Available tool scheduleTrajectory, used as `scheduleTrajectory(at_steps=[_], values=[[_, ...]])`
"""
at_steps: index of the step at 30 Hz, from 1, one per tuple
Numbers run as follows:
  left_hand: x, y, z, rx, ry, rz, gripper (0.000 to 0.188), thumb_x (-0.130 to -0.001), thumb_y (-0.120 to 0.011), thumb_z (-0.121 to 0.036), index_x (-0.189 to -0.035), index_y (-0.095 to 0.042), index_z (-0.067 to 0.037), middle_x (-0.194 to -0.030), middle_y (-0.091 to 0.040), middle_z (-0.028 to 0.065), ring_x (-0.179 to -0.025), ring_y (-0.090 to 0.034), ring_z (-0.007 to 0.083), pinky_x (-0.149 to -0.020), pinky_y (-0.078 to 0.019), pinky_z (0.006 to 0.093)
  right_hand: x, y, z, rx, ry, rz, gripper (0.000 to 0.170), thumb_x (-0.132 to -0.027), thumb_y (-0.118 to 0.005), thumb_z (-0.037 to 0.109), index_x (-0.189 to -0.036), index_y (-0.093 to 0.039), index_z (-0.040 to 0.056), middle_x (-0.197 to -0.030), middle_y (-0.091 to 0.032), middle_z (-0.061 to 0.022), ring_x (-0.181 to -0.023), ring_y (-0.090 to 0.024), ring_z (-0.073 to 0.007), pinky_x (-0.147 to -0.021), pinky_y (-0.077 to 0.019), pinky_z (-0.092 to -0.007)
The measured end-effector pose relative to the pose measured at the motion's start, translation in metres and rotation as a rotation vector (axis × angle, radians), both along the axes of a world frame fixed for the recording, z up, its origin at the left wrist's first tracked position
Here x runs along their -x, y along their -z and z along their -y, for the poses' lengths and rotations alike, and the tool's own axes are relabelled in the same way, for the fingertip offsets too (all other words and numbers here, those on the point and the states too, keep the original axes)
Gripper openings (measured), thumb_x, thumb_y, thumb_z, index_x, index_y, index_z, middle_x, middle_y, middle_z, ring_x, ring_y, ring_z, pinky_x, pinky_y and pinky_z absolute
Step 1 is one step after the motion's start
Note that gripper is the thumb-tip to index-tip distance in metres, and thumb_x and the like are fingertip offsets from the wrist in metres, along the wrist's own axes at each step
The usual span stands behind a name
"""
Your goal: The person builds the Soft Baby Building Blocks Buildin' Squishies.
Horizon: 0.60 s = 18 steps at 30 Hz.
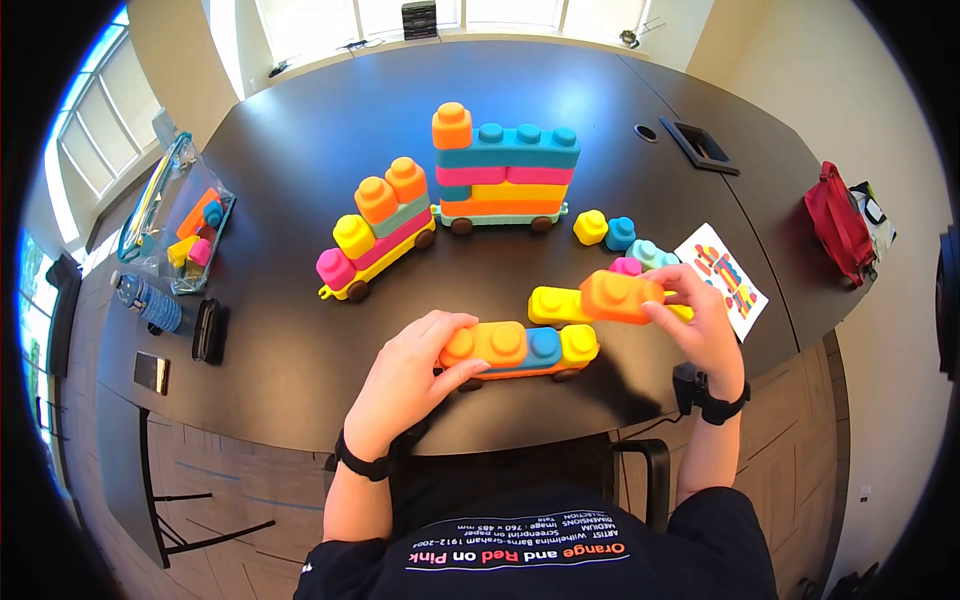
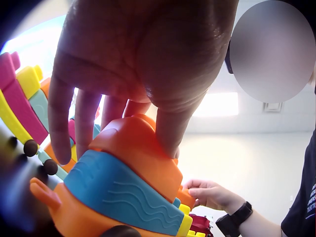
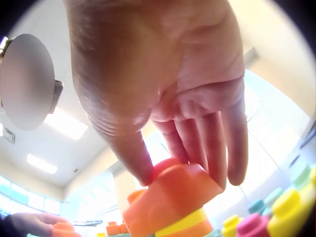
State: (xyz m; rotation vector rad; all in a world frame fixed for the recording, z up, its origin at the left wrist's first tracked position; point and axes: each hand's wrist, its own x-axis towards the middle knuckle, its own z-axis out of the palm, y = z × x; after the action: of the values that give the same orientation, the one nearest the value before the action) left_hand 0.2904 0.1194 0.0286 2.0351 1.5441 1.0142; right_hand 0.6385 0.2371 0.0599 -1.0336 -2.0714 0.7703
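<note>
Low at centre, the left hand [image 1: 405, 368] gripped the seated orange block [image 1: 485, 343] on the wagon [image 1: 525, 372], whose long axis ran left to right. Right of centre, the right hand [image 1: 704, 325] pinched a loose orange block [image 1: 615, 298], up-right of the yellow end block [image 1: 579, 344].

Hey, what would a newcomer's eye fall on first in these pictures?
Probably the tall, multicoloured wagon of plastic bricks near the middle of the black table. Nearer the camera, the left hand grips a low orange, blue and yellow plastic brick wagon; to its right, the right hand holds a rounded orange plastic block.
</note>
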Motion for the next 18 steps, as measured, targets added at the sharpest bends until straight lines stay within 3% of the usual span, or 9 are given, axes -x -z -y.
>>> scheduleTrajectory(at_steps=[4, 10, 18], values=[[-0.002, -0.001, -0.001, -0.003, 0.008, 0.009, 0.043, -0.090, -0.082, -0.020, -0.126, -0.065, -0.003, -0.112, -0.069, 0.0154, -0.102, -0.068, 0.0355, -0.091, -0.0548, 0.0395, 0.022, 0.004, 0.004, 0.017, -0.233, 0.037, 0.027, -0.095, -0.079, 0.014, -0.113, -0.064, -0.0006, -0.103, -0.073, -0.0127, -0.100, -0.076, -0.0255, -0.094, -0.0593, -0.0349], [-0.001, 0.000, -0.001, -0.009, -0.001, 0.006, 0.043, -0.091, -0.082, -0.021, -0.126, -0.065, -0.003, -0.111, -0.069, 0.0149, -0.101, -0.067, 0.0349, -0.090, -0.0549, 0.0392, 0.040, 0.008, 0.007, 0.013, -0.268, 0.098, 0.028, -0.095, -0.079, 0.015, -0.111, -0.063, -0.0025, -0.097, -0.072, -0.0131, -0.098, -0.076, -0.0269, -0.094, -0.0588, -0.0347], [-0.002, 0.001, -0.002, -0.018, 0.006, 0.011, 0.043, -0.090, -0.083, -0.021, -0.126, -0.065, -0.003, -0.111, -0.069, 0.0148, -0.100, -0.067, 0.0350, -0.090, -0.0550, 0.0392, 0.052, 0.019, 0.006, -0.108, -0.362, 0.112, 0.039, -0.092, -0.082, 0.023, -0.124, -0.070, 0.0045, -0.108, -0.075, -0.0166, -0.092, -0.072, -0.0344, -0.082, -0.0571, -0.0383]])
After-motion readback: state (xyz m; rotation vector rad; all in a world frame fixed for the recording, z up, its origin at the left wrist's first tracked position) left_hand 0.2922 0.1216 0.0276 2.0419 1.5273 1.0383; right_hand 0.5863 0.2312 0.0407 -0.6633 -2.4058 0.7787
